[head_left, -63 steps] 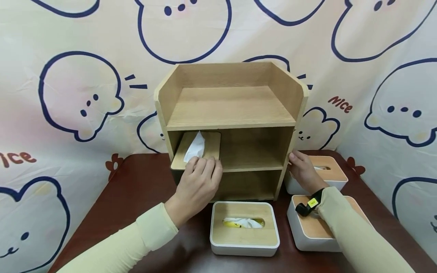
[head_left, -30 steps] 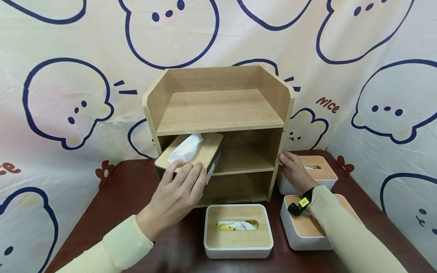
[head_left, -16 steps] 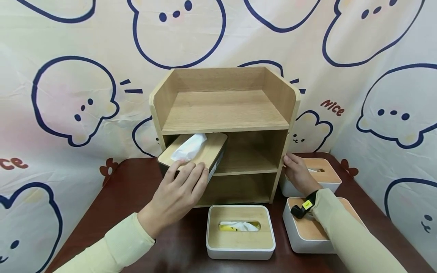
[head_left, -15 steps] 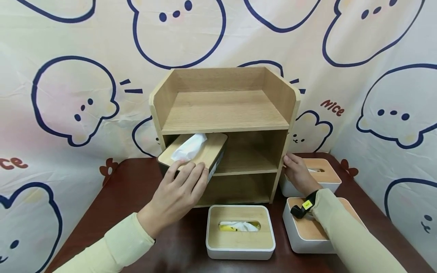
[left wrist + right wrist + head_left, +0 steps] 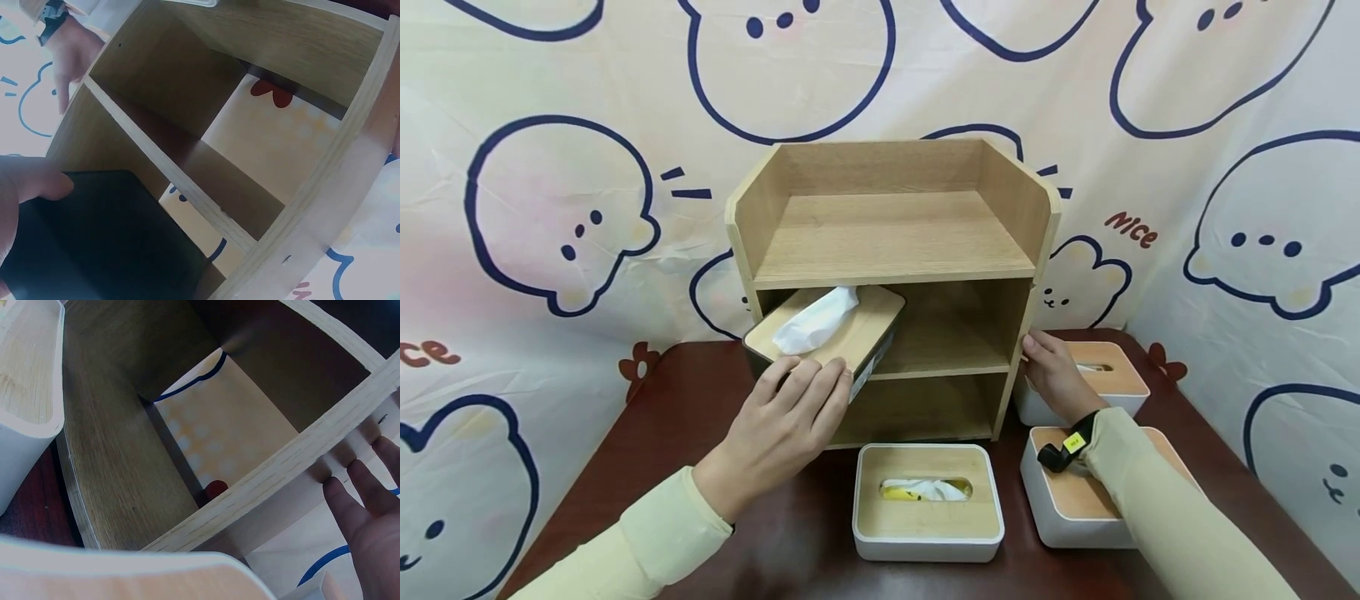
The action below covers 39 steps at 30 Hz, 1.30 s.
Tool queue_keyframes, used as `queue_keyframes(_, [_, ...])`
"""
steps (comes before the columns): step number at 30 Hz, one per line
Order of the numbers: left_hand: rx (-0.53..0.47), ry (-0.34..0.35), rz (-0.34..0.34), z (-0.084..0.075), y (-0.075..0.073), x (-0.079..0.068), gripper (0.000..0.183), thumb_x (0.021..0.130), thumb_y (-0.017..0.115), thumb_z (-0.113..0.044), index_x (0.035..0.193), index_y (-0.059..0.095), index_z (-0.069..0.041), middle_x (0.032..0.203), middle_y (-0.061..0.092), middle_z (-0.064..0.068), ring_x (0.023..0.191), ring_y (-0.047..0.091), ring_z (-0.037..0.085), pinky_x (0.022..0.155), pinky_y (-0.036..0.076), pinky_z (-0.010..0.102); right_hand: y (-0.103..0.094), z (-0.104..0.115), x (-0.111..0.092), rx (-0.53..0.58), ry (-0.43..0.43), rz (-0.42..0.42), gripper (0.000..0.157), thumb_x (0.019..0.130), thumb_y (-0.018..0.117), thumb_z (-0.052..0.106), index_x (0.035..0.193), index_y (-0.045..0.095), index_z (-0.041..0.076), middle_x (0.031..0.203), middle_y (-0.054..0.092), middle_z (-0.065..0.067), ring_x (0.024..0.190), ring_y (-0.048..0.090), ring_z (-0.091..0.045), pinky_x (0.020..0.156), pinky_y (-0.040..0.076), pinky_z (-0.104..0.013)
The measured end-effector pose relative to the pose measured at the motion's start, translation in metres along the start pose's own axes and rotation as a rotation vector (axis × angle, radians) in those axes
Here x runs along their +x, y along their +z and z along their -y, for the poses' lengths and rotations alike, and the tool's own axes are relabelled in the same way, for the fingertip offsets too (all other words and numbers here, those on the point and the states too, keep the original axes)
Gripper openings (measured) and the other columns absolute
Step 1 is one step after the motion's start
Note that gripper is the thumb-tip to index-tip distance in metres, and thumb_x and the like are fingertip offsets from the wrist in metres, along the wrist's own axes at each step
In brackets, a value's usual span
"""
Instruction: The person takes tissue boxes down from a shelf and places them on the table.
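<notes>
A dark tissue box with a wooden lid sits skewed and tilted in the left of the middle compartment, its front jutting out. White tissue sticks up from it. My left hand grips the box's front, fingers over the lid edge and thumb against the dark underside. The wooden shelf unit stands upright on the table. My right hand touches the outer face of its right side panel, fingertips pressing with straight fingers.
A white tissue box with a wooden lid stands in front of the shelf. Two more white boxes, a near one and a far one, stand at right, partly under my right arm. Dark red table; patterned cloth hangs behind.
Since two seconds ago, the dark tissue box has turned and tilted, showing its right side. My left hand has shifted left and lower on its front. The right hand stays at the side panel.
</notes>
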State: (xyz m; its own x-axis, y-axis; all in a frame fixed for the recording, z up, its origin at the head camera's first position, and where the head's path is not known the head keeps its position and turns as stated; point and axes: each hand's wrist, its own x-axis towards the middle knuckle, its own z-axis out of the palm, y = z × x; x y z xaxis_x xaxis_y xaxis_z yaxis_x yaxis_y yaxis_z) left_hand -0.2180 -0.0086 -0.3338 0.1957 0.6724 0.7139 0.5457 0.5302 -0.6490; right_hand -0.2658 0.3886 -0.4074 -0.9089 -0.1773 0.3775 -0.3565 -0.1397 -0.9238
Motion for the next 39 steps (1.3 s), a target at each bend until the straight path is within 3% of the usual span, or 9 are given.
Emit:
queue_keyframes(7, [0.013, 0.05, -0.003, 0.001, -0.006, -0.003, 0.022, 0.099, 0.045, 0.0, 0.107, 0.065, 0.004, 0.109, 0.065, 0.015, 0.084, 0.057, 0.026, 0.077, 0.045, 0.04, 0.001, 0.004, 0.002, 0.004, -0.022, -0.01, 0.049, 0.105, 0.045, 0.028, 0.148, 0.04, 0.004, 0.139, 0.047, -0.004, 0.122, 0.049, -0.016, 0.097, 0.041, -0.027])
queue_keyframes(15, [0.008, 0.066, -0.022, 0.001, -0.017, -0.013, 0.025, 0.1, 0.042, -0.002, 0.11, 0.064, 0.003, 0.112, 0.065, 0.017, 0.088, 0.06, 0.027, 0.074, 0.044, 0.039, 0.005, -0.001, 0.0, 0.009, -0.027, -0.005, 0.044, 0.106, 0.044, 0.026, 0.146, 0.046, 0.007, 0.137, 0.05, -0.001, 0.12, 0.049, -0.015, 0.097, 0.042, -0.028])
queue_keyframes(23, [0.043, 0.073, -0.044, 0.002, -0.022, -0.015, 0.024, 0.101, 0.043, -0.002, 0.113, 0.063, 0.005, 0.114, 0.065, 0.018, 0.092, 0.062, 0.027, 0.071, 0.043, 0.037, 0.005, -0.001, -0.002, 0.01, -0.014, -0.013, 0.047, 0.106, 0.043, 0.026, 0.148, 0.041, 0.006, 0.141, 0.046, -0.004, 0.123, 0.047, -0.017, 0.098, 0.041, -0.028])
queue_keyframes(30, [0.066, 0.049, -0.098, 0.003, -0.018, -0.024, 0.025, 0.099, 0.044, -0.003, 0.113, 0.063, 0.005, 0.115, 0.065, 0.019, 0.095, 0.062, 0.029, 0.073, 0.043, 0.038, 0.006, -0.003, -0.005, 0.003, 0.007, -0.012, 0.049, 0.106, 0.043, 0.028, 0.15, 0.038, 0.005, 0.142, 0.044, -0.005, 0.124, 0.046, -0.016, 0.098, 0.041, -0.027])
queue_keyframes(39, [0.061, 0.025, -0.101, 0.006, -0.023, -0.026, 0.023, 0.099, 0.043, -0.002, 0.113, 0.06, 0.004, 0.116, 0.065, 0.019, 0.097, 0.062, 0.03, 0.074, 0.04, 0.041, 0.005, -0.003, -0.003, 0.018, -0.034, 0.008, 0.046, 0.106, 0.042, 0.025, 0.148, 0.041, 0.005, 0.14, 0.046, -0.005, 0.123, 0.047, -0.017, 0.098, 0.041, -0.03])
